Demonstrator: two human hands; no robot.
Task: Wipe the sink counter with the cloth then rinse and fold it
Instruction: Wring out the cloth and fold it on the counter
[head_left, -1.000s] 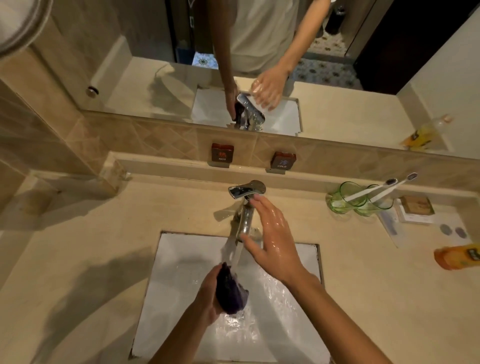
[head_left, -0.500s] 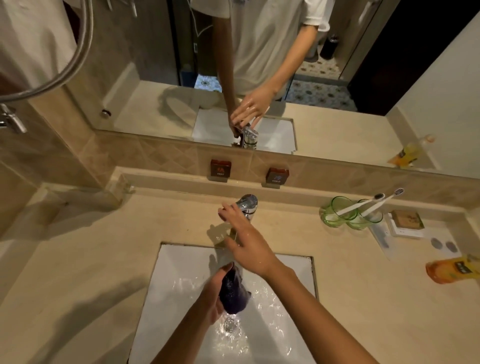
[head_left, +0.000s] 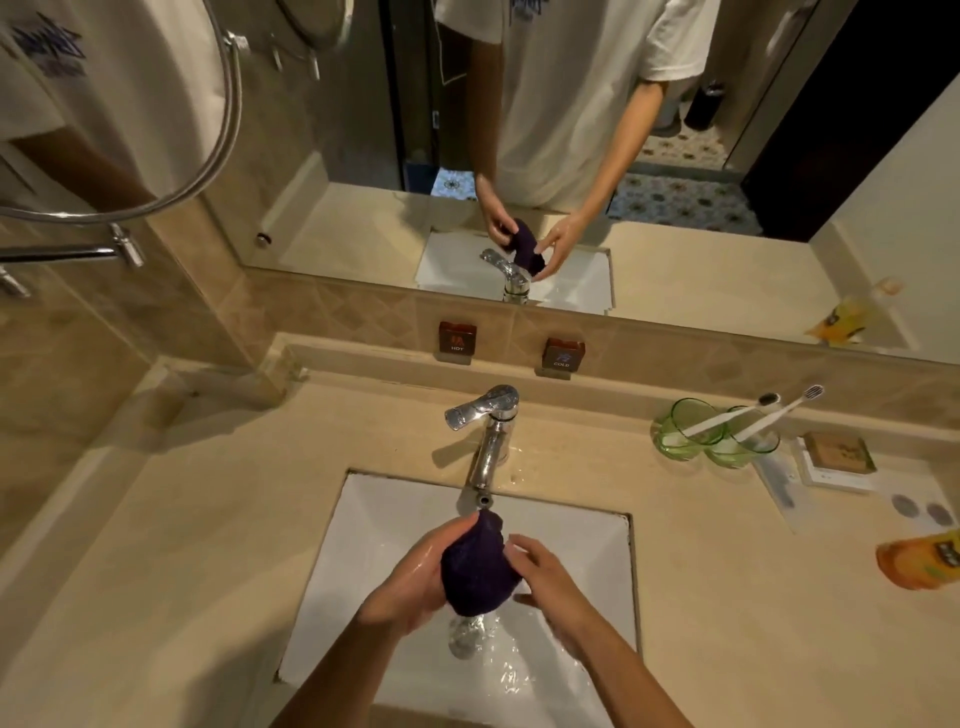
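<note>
A wet dark purple cloth (head_left: 477, 566) is bunched into a lump over the white sink basin (head_left: 374, 525), just below the spout of the chrome faucet (head_left: 488, 431). My left hand (head_left: 415, 577) grips the cloth from the left side. My right hand (head_left: 545, 571) touches its right side with the fingers curled against it. Both hands are wet. No stream shows at the spout; water pools around the drain (head_left: 465, 636). The beige sink counter (head_left: 197, 519) surrounds the basin.
Two green glass cups (head_left: 711, 434) holding toothbrushes stand on the counter at the right, beside a soap box (head_left: 836, 454) and an orange bottle (head_left: 922, 558). Hot and cold signs (head_left: 457, 338) sit on the tiled ledge under the mirror. A chrome rail (head_left: 67, 253) juts out at the left.
My right hand left the faucet handle and came down onto the cloth. The water stream from the spout has stopped. The camera tilted up, showing more mirror.
</note>
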